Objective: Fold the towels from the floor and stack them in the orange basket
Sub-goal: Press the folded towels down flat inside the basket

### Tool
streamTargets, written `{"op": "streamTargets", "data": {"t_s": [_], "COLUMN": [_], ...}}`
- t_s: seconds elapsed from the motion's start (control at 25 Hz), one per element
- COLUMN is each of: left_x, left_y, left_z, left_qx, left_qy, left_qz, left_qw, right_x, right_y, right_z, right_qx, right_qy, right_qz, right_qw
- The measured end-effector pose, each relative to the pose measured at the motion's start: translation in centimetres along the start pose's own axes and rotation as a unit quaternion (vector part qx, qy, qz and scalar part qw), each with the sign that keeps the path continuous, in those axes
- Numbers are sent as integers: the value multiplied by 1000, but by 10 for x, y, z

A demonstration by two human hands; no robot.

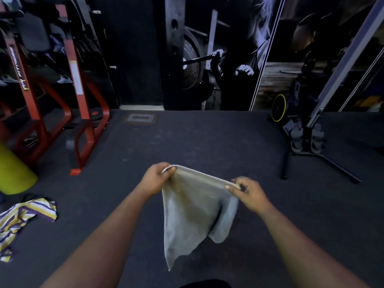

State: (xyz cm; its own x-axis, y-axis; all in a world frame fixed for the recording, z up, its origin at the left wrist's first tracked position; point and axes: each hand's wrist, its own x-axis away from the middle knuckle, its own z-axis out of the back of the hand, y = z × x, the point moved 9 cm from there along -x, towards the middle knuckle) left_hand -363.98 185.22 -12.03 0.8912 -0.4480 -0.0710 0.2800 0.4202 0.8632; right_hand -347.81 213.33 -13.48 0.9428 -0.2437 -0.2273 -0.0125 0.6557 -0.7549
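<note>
Grey towel (195, 208) is held up in mid-air over the middle of the floor (207, 138), clear of it. Left hand (155, 178) pinches the towel's top left corner, fingers curled round the hem; right hand (248, 194) pinches the top right corner between thumb and fingertips. The top edge runs taut between the two hands as a thin rolled hem, sloping down to the right. The cloth below is soft, matte terry, doubled over itself and hanging in loose folds; it tapers to a point at the lower left, with a rounded lobe at the lower right. Floor is dark, speckled rubber matting, flat. A striped towel (22, 217), white with purple and yellow bands, lies crumpled at the floor's left edge, well apart from the grey one. Just beyond it is a smooth yellow-green cylinder (12, 169). Red steel frame (81, 113), square tube with angled feet, stands at the far left corner. Rower-type machine (301, 129) with a yellow-rimmed wheel and grey foot straps sits at the far right. Orange basket isn't visible.
</note>
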Motion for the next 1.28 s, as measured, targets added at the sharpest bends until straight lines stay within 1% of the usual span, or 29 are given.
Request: {"op": "streamTargets", "data": {"t_s": [0.12, 0.2, 0.28, 0.36, 0.4, 0.44, 0.48, 0.52, 0.6, 0.68, 0.76, 0.84, 0.88, 0.96, 1.0, 1.08, 1.12, 1.16, 1.2, 1.24, 1.28], "left_x": [3, 5, 7, 10, 12, 14, 16, 19, 24, 26, 25, 25, 25, 26, 27, 28, 29, 30, 30, 31, 32], "left_y": [11, 21, 20, 8, 0, -8, -16, -25, -38, -44, -41, -35, -32, -29, -28, -24, -20, -15, -8, -3, 2], "left_z": [2, 6, 17, 26, 28, 27, 25, 23, 19, 14, 6, -5, -9, -14, -16, -27, -35, -44, -54, -64, -72], "left_qx": [103, 152, 191, 216, 224, 229, 223, 209, 172, 152, 150, 172, 180, 165, 157, 179, 201, 225, 251, 278, 304], "left_qy": [86, 147, 204, 243, 253, 257, 260, 264, 276, 278, 261, 231, 219, 209, 204, 178, 158, 135, 110, 86, 66], "left_qz": [9, 8, 20, 43, 60, 82, 109, 136, 185, 210, 197, 165, 150, 127, 119, 108, 103, 97, 92, 86, 83], "left_qw": [991, 977, 960, 945, 939, 935, 933, 932, 928, 925, 933, 943, 947, 955, 959, 962, 961, 960, 957, 953, 947], "right_x": [10, 19, 30, 37, 39, 39, 39, 38, 36, 31, 23, 17, 15, 14, 14, 13, 12, 9, 7, 4, 1], "right_y": [0, 11, 37, 63, 72, 79, 83, 86, 87, 77, 57, 37, 29, 20, 17, 7, 1, -6, -11, -16, -21], "right_z": [-17, -28, -31, -18, -9, -1, 7, 14, 23, 24, 22, 19, 18, 16, 13, 6, 3, 3, 6, 9, 12], "right_qx": [23, 105, 230, 328, 334, 293, 211, 125, 2, -88, -205, -326, -360, -382, -380, -364, -330, -269, -180, -89, -10], "right_qy": [-74, -127, -175, -170, -155, -128, -94, -55, 12, 47, 53, 31, 24, 7, -15, -82, -111, -119, -103, -76, -42], "right_qz": [3, -9, -52, -96, -119, -146, -179, -210, -261, -270, -248, -214, -200, -186, -181, -152, -130, -100, -63, -31, -6], "right_qw": [997, 986, 956, 924, 922, 936, 957, 968, 965, 958, 945, 920, 911, 905, 907, 915, 928, 951, 976, 993, 999]}}
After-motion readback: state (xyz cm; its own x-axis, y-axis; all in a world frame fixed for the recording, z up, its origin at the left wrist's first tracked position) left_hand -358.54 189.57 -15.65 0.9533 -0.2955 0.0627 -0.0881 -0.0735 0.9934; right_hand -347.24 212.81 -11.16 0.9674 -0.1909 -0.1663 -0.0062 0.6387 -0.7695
